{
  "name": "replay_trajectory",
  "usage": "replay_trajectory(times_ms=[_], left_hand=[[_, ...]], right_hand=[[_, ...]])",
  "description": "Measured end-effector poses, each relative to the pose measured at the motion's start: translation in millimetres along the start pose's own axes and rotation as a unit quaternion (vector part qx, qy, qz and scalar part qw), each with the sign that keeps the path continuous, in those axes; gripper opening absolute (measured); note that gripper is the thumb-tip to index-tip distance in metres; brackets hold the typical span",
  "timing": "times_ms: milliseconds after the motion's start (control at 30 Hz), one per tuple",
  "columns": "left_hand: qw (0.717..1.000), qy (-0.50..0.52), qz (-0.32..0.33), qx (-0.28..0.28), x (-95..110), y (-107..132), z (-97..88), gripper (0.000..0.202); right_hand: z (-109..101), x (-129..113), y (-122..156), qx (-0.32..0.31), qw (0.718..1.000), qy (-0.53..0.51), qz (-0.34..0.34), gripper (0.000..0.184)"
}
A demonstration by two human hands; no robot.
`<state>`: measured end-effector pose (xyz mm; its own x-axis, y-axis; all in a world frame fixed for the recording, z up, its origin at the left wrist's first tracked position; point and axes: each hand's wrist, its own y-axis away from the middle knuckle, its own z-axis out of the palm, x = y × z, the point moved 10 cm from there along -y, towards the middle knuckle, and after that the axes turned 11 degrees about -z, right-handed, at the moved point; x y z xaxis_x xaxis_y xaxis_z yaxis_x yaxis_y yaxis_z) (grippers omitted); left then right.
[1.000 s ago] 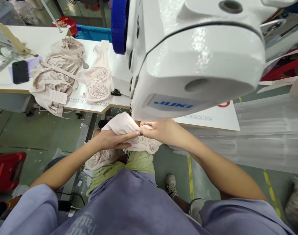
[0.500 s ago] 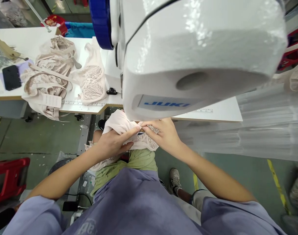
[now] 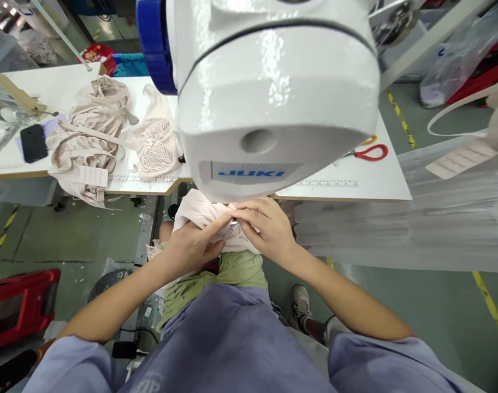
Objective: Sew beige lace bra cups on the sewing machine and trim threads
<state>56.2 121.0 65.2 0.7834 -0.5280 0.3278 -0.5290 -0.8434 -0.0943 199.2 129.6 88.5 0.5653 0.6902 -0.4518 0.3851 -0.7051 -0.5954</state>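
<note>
A pale pink lace garment piece [image 3: 200, 210] hangs off the table edge onto my lap, just under the white sewing machine head [image 3: 269, 93]. My left hand [image 3: 194, 245] presses and pinches the fabric from the left, fingers closed on it. My right hand [image 3: 265, 226] grips the same piece from the right, fingertips meeting my left ones at the seam. The needle area is hidden behind the machine head.
A heap of beige lace garments [image 3: 93, 136] lies on the white table [image 3: 355, 185] at the left, beside a black phone [image 3: 33, 143]. Red-handled scissors [image 3: 366, 152] lie at the right. Clear plastic sheeting [image 3: 437, 218] hangs at the right. A red crate [image 3: 19, 305] sits on the floor.
My view has shifted, bringing the scissors into sight. Both hands stay pinched on the fabric at the same spot, with the fingers drawn slightly closer together.
</note>
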Motion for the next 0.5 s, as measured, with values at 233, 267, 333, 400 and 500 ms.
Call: replay_trajectory(times_ms=[233, 267, 333, 400, 500], left_hand=[[0.996, -0.018, 0.062, -0.058, -7, -5, -6.8, 0.048], [0.996, -0.024, 0.059, -0.06, -9, -7, -7.6, 0.045], [0.997, -0.033, 0.046, -0.059, -9, -9, -7.9, 0.043], [0.997, -0.042, 0.032, -0.051, -5, -10, -7.2, 0.045], [0.998, -0.051, 0.003, -0.044, 5, -7, -4.0, 0.051]], right_hand=[[0, -1, -1, -0.035, 0.998, 0.052, -0.031, 0.029], [-2, 0, -1, -0.032, 0.998, 0.044, -0.016, 0.029], [0, 8, 3, -0.029, 0.998, -0.014, 0.049, 0.025], [11, 25, 14, -0.021, 0.979, -0.13, 0.157, 0.024], [34, 54, 31, 0.018, 0.915, -0.27, 0.301, 0.039]])
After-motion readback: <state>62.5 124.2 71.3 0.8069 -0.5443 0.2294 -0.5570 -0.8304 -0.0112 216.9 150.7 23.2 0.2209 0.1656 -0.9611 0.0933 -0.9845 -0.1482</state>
